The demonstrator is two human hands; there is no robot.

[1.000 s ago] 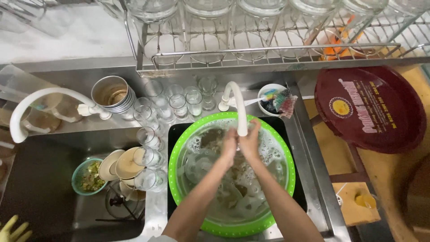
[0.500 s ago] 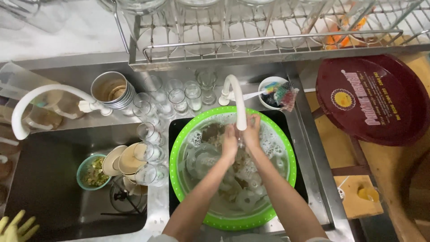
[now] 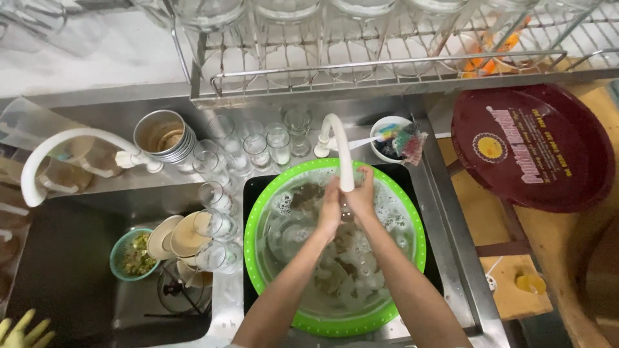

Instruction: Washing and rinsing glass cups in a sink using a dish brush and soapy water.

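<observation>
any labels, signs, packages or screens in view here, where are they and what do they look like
Printed tray: round and dark maroon, on the wooden surface right of the sink; pale lettering and a small round yellow emblem on its face.
No packages, screens or other signs show around the hands, which meet under the white tap over the green basin.

Light: even, soft and bright, from overhead.
Glare: pale highlights on the glass jars (image 3: 271, 13) along the top edge and on the steel counter (image 3: 445, 212).
Shadows: the left sink (image 3: 64, 270) falls dark; faint shade under the dish rack (image 3: 387, 58).
Focus: centre sharp; hands slightly soft.
Distortion: wide-angle bending at the edges, most at the upper corners.
</observation>
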